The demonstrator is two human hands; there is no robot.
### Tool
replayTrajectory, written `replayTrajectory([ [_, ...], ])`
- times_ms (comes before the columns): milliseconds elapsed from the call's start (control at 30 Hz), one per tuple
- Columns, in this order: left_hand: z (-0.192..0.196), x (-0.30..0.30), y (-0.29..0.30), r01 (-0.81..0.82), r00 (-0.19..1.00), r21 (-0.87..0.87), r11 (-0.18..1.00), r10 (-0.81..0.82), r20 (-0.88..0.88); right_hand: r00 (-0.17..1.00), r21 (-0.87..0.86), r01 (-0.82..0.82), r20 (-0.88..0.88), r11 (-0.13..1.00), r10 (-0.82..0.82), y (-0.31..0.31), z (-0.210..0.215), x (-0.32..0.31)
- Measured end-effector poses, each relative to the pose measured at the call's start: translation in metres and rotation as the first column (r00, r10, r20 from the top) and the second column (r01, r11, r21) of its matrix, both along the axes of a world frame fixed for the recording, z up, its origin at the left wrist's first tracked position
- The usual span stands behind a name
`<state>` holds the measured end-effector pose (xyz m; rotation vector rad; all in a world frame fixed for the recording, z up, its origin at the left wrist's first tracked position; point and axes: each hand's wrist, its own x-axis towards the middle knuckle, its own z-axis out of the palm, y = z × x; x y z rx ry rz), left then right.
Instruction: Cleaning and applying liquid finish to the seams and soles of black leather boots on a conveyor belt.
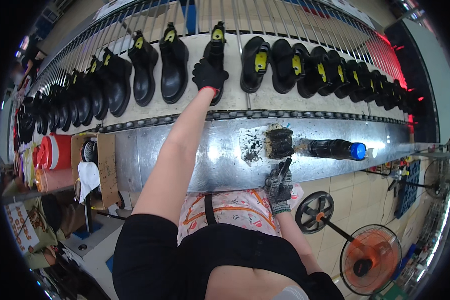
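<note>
My left hand [210,76], in a black glove with a red cuff, reaches across the metal bench to the conveyor. Its fingers are closed over the middle of a black boot [217,46] with a yellow patch at its top. Low at the bench's near edge, my right hand [279,186] wears a grey, stained knit glove. It is closed around a slim black stick-like tool [285,168], whose lower part the fingers hide. Just beyond that tool lies a black-smeared pad [279,143] on stained white paper [251,145].
Several black boots [174,70] stand left on the conveyor, and more black footwear [255,70] sits right. A chain [225,114] borders the metal bench [210,150]. A dark bottle [332,149] with a blue cap lies there. A cardboard box [108,172] and an orange fan [370,259] flank me.
</note>
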<state>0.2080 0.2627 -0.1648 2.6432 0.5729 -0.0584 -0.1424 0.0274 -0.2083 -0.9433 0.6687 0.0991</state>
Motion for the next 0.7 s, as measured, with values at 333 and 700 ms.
replayTrajectory([
  [333, 0.045, -0.103, 0.069, 0.155, 0.987, -0.814, 0.560, -0.131, 0.097, 1.000, -0.034, -0.011, 0.011, 0.999, 0.011, -0.007, -0.001, 0.005],
  [700, 0.061, -0.269, 0.069, 0.136, 0.988, -0.335, 0.932, -0.151, -0.020, 0.995, -0.418, -0.083, 0.023, 0.905, 0.101, 0.030, 0.069, 0.017],
])
